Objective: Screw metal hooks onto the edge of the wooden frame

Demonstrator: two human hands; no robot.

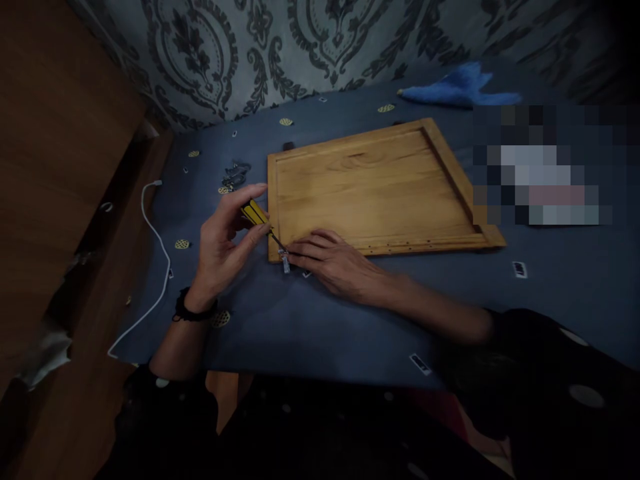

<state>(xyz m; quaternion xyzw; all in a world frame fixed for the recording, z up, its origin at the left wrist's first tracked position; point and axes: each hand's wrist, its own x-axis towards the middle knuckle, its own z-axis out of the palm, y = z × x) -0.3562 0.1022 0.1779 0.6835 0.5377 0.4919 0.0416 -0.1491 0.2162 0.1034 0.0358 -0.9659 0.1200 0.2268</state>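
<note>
My left hand (225, 240) is closed around the yellow-and-black handle of a screwdriver (256, 214). Its shaft slants down to a small metal bracket (285, 261) at the near left corner of a wooden panel (370, 187). My right hand (333, 260) lies over that corner, its fingers pinched on the bracket at the screwdriver's tip. The panel lies flat on a dark blue patterned sheet (300, 327) and has a raised rim and a row of small holes along its near edge.
A white cable (159, 247) runs along the sheet's left edge beside brown wooden furniture (55, 167). Small metal hardware (235, 175) sits left of the panel's far corner. A blue fluffy item (457, 90) lies at the back by the patterned wallpaper. A blurred-out patch is at right.
</note>
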